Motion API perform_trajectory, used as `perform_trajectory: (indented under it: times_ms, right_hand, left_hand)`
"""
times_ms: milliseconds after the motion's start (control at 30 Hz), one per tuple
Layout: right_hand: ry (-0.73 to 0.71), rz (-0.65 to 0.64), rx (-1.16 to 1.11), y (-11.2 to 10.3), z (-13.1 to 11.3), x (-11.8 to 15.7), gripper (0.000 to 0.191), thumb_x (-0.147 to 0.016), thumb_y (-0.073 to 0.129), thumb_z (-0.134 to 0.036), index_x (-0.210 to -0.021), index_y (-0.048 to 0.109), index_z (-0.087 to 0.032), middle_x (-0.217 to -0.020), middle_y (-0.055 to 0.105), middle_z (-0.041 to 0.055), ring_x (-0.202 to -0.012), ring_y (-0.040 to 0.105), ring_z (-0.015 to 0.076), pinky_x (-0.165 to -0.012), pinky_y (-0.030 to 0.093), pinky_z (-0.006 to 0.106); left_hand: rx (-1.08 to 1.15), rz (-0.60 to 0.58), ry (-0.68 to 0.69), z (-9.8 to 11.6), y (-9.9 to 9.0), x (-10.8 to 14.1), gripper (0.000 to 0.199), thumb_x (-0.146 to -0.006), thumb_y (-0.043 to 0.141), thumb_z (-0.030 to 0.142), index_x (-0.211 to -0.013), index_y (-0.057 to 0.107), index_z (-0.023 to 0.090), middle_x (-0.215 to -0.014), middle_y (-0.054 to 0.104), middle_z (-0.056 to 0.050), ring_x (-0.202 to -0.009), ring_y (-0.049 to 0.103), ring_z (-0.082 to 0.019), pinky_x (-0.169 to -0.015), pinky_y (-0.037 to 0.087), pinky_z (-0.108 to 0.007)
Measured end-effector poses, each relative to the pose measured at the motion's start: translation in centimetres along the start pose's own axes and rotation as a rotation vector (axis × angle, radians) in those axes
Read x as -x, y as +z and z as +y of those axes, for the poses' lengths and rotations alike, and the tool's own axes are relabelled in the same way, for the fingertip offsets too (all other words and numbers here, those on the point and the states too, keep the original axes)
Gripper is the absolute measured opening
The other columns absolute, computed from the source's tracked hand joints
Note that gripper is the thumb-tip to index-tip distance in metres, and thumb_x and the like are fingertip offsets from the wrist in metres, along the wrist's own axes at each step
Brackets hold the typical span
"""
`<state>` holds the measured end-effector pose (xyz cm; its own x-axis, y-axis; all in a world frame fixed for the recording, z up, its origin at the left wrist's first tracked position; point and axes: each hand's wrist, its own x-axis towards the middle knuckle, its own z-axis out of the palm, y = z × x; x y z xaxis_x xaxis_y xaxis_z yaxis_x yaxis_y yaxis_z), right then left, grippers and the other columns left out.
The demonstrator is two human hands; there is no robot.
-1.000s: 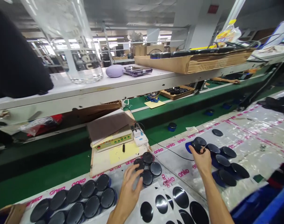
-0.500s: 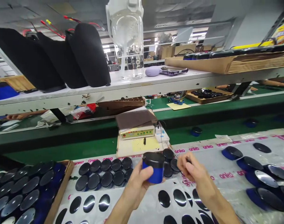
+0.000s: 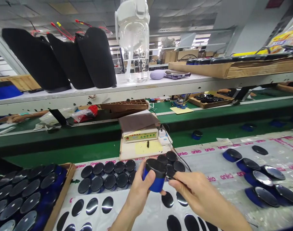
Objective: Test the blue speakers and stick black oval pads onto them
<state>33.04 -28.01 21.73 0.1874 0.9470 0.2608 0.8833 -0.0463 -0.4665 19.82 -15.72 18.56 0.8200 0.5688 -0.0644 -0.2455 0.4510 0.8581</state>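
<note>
My left hand (image 3: 142, 184) is wrapped round a blue cup-shaped part with a black top (image 3: 156, 175), held slightly tilted above the bench. At its right side, my right hand (image 3: 188, 186) pinches a thin dark tool (image 3: 170, 177) whose tip meets the rim of the part. Rows of black-topped parts (image 3: 110, 181) stand behind and to the left of my left hand. Beneath both hands lies a white sheet with black discs (image 3: 107, 204).
A cardboard tray (image 3: 62, 192) full of black-topped blue parts is at the left. More parts (image 3: 258, 178) stand at the right. A control box (image 3: 141, 135) sits behind my hands, under a shelf (image 3: 127, 93) bearing a water bottle (image 3: 134, 45).
My right hand has moved left and down, bringing the tool to the blue part. The part has tilted a little in my left hand. The camera view has shifted slightly.
</note>
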Motion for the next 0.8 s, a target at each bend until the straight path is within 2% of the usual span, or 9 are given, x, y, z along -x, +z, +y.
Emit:
perform_trajectory:
  times_ms: [167, 267, 333, 400, 467, 533, 600, 700, 800]
  right_hand:
    - [-0.016, 0.021, 0.083, 0.1, -0.1, 0.0, 0.033, -0.094, 0.037, -0.031, -0.062, 0.037, -0.022, -0.05, 0.042, -0.0033, -0.042, 0.03, 0.0104, -0.043, 0.018, 0.028]
    - [0.017, 0.02, -0.045, 0.8, 0.1, -0.2, 0.031, -0.094, 0.035, -0.03, -0.064, 0.039, -0.022, -0.052, 0.044, -0.0029, -0.044, 0.036, 0.0115, -0.043, 0.025, 0.026]
    - [0.062, 0.011, -0.179, 1.4, 0.5, -0.3, 0.027, -0.095, 0.033, -0.029, -0.07, 0.043, -0.022, -0.06, 0.051, -0.0018, -0.051, 0.045, 0.0124, -0.047, 0.034, 0.024]
    - [0.08, 0.041, -0.286, 2.1, 1.0, -0.2, 0.02, -0.094, 0.033, -0.026, -0.08, 0.046, -0.022, -0.072, 0.057, 0.0003, -0.061, 0.053, 0.0134, -0.055, 0.042, 0.023]
    - [0.055, 0.11, -0.34, 2.8, 1.3, 0.1, 0.017, -0.094, 0.033, -0.024, -0.085, 0.047, -0.022, -0.078, 0.058, 0.0016, -0.066, 0.056, 0.0139, -0.06, 0.045, 0.023]
    - [0.007, 0.175, -0.345, 3.4, 1.6, 0.4, 0.016, -0.093, 0.033, -0.022, -0.084, 0.047, -0.022, -0.076, 0.057, 0.0012, -0.064, 0.055, 0.0141, -0.059, 0.045, 0.024]
    - [-0.023, 0.207, -0.334, 3.7, 1.8, 0.7, 0.017, -0.093, 0.033, -0.02, -0.082, 0.046, -0.022, -0.071, 0.055, 0.0003, -0.061, 0.055, 0.0144, -0.057, 0.043, 0.024]
    - [-0.03, 0.21, -0.317, 4.0, 1.9, 1.0, 0.016, -0.093, 0.034, -0.019, -0.08, 0.043, -0.022, -0.071, 0.054, 0.0001, -0.061, 0.054, 0.0142, -0.055, 0.042, 0.024]
    - [-0.034, 0.209, -0.313, 4.2, 1.9, 1.1, 0.015, -0.093, 0.034, -0.017, -0.083, 0.043, -0.023, -0.071, 0.054, -0.0005, -0.058, 0.053, 0.013, -0.054, 0.041, 0.023]
  left_hand:
    - [-0.314, -0.027, 0.062, 1.6, 0.6, 0.5, 0.052, -0.071, 0.07, 0.041, -0.113, 0.047, 0.022, -0.097, 0.058, -0.004, -0.075, 0.059, -0.017, -0.05, 0.055, -0.026]
    - [-0.529, -0.01, 0.157, 2.2, 0.5, 0.7, 0.058, -0.069, 0.072, 0.039, -0.119, 0.046, 0.025, -0.108, 0.058, -0.005, -0.092, 0.059, -0.023, -0.074, 0.056, -0.037]
    - [-0.757, 0.014, 0.29, 2.2, 0.3, 0.9, 0.062, -0.068, 0.074, 0.038, -0.123, 0.047, 0.028, -0.12, 0.052, -0.007, -0.11, 0.052, -0.027, -0.095, 0.045, -0.044]
    - [-0.989, -0.007, 0.452, 2.2, 0.3, 1.1, 0.065, -0.07, 0.073, 0.036, -0.128, 0.045, 0.032, -0.129, 0.044, -0.008, -0.121, 0.043, -0.029, -0.102, 0.037, -0.047]
    - [-1.129, -0.077, 0.622, 2.0, 0.3, 1.3, 0.066, -0.075, 0.069, 0.031, -0.132, 0.038, 0.035, -0.132, 0.039, -0.009, -0.126, 0.037, -0.029, -0.103, 0.036, -0.048]
    - [-1.154, -0.131, 0.761, 2.0, 0.4, 1.5, 0.063, -0.078, 0.066, 0.024, -0.131, 0.034, 0.033, -0.133, 0.039, -0.009, -0.129, 0.034, -0.028, -0.104, 0.034, -0.05]
    - [-1.14, -0.151, 0.817, 1.9, 0.6, 1.6, 0.053, -0.079, 0.064, 0.018, -0.122, 0.036, 0.031, -0.134, 0.04, -0.009, -0.131, 0.032, -0.028, -0.104, 0.034, -0.051]
    - [-1.16, -0.159, 0.813, 2.0, 0.7, 1.6, 0.037, -0.08, 0.061, 0.015, -0.109, 0.04, 0.027, -0.133, 0.041, -0.01, -0.13, 0.033, -0.03, -0.102, 0.035, -0.054]
    - [-1.191, -0.177, 0.795, 2.1, 0.8, 1.6, 0.034, -0.081, 0.058, 0.013, -0.106, 0.04, 0.025, -0.135, 0.04, -0.011, -0.131, 0.033, -0.03, -0.103, 0.035, -0.053]
